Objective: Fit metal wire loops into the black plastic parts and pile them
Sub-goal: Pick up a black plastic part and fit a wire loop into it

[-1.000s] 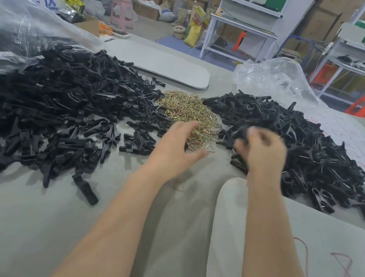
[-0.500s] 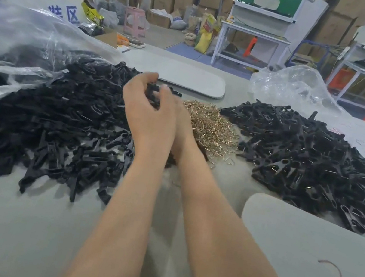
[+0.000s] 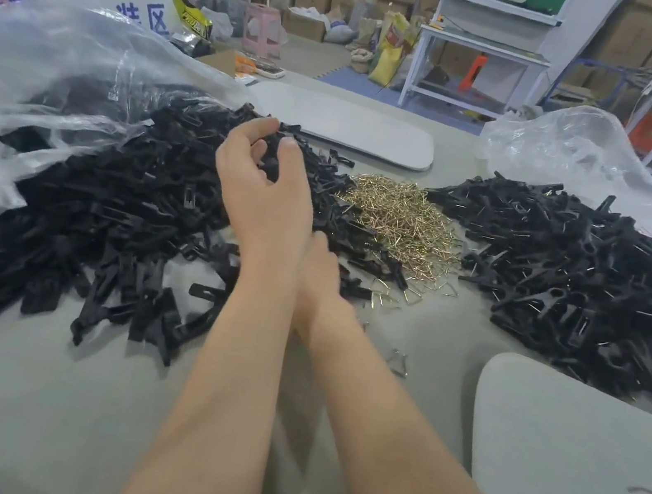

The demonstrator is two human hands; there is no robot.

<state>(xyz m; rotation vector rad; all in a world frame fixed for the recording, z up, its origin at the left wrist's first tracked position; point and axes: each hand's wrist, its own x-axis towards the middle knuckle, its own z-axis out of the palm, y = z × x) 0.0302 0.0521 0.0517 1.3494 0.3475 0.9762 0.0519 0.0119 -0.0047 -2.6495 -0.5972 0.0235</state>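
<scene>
Left hand [image 3: 264, 192] pinches black part [image 3: 270, 161] over left pile [image 3: 104, 208]; right hand [image 3: 322, 261] half hidden.

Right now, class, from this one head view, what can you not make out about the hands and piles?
Head view:
Right hand: fingers hidden behind the left forearm; grip unknown.
Left hand: fingers curled away from the camera; held part or pile behind, unclear.
Left black pile: far side under the clear bag.
Right black pile: cut by the frame's right edge.

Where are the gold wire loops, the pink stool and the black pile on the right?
gold wire loops [image 3: 400, 221], head view, middle of the heap.
pink stool [image 3: 260, 28], head view, its front side.
right black pile [image 3: 596, 285], head view, middle of the pile.
</scene>
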